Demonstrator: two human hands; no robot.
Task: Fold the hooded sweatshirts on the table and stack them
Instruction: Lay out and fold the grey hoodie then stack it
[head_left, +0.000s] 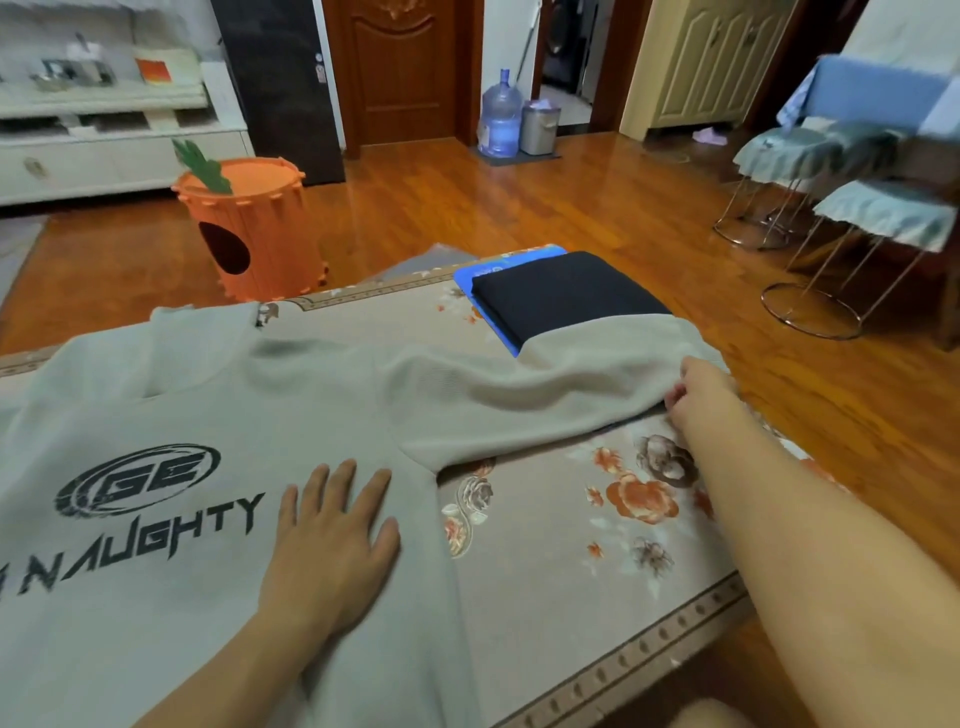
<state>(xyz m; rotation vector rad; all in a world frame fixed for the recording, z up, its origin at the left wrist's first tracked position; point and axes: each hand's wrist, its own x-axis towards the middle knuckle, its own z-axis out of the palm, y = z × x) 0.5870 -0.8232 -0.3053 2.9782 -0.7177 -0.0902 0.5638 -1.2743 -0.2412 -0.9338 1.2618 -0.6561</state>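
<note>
Floral-patterned table (571, 525) on a wood floor, orange carrot-shaped bin (249, 234) beyond; grey hooded sweatshirt (156, 415) spread flat at left; left hand (332, 540), fingers spread, presses its chest; its sleeve (545, 384) overlaps the folded black sweatshirt (566, 291) stacked on a blue one (467, 275); right hand (701, 389) pinches the cuff.
</note>
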